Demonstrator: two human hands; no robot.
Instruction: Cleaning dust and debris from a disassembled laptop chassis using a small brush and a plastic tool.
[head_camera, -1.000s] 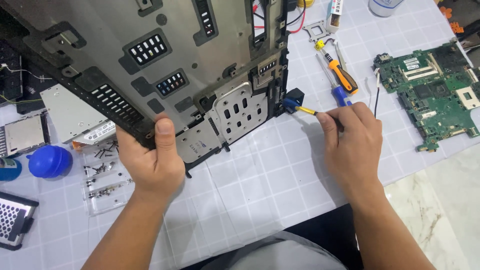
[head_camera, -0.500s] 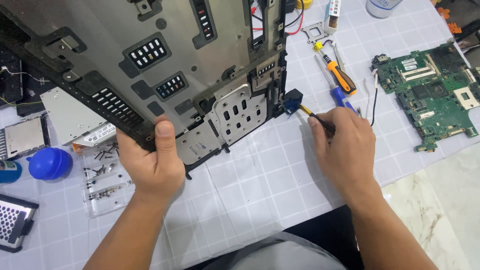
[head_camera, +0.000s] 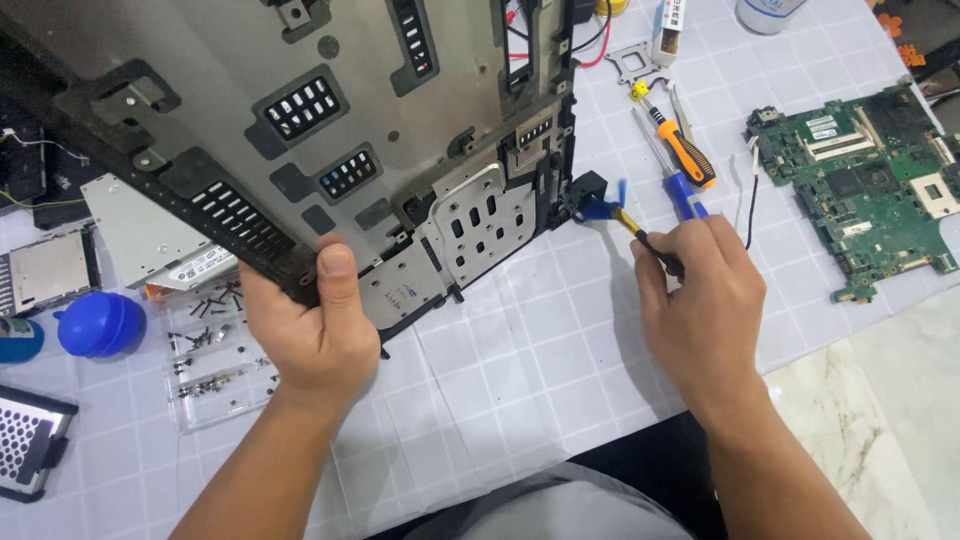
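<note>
Left hand (head_camera: 318, 335) grips laptop chassis (head_camera: 300, 130) (lower edge).

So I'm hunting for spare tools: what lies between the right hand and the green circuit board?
In the head view, a thin black cable runs down the white gridded mat between the right hand and the green circuit board.
</note>
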